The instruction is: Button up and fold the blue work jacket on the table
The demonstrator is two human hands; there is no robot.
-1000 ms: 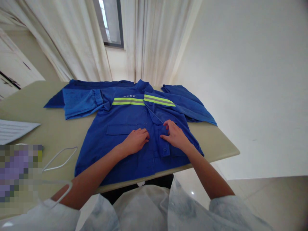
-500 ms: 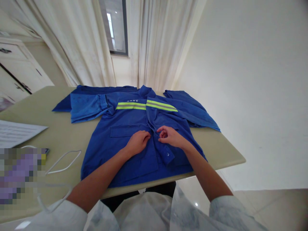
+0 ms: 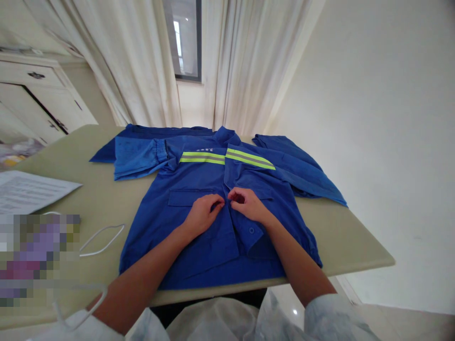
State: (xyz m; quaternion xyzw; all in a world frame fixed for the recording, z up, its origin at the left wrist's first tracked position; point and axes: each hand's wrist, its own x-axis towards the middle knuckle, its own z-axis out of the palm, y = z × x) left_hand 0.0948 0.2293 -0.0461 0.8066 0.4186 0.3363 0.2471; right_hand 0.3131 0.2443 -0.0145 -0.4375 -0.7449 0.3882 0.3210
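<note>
- The left hand (image 3: 204, 215) and right hand (image 3: 247, 204) now sit closer together at the placket (image 3: 231, 222) of the blue work jacket (image 3: 199, 246).
- Both hands pinch the placket's edges, fingers curled.

1. A blue work jacket (image 3: 170, 213) is lying spread on a beige table (image 3: 341, 241), with lime reflective stripes (image 3: 202, 157) crossing its chest.
2. The left hand (image 3: 202, 215) and right hand (image 3: 247, 204) are meeting at the jacket's front opening, fingers curling.
3. A sheet of paper (image 3: 31, 192) is lying left of the jacket.
</note>
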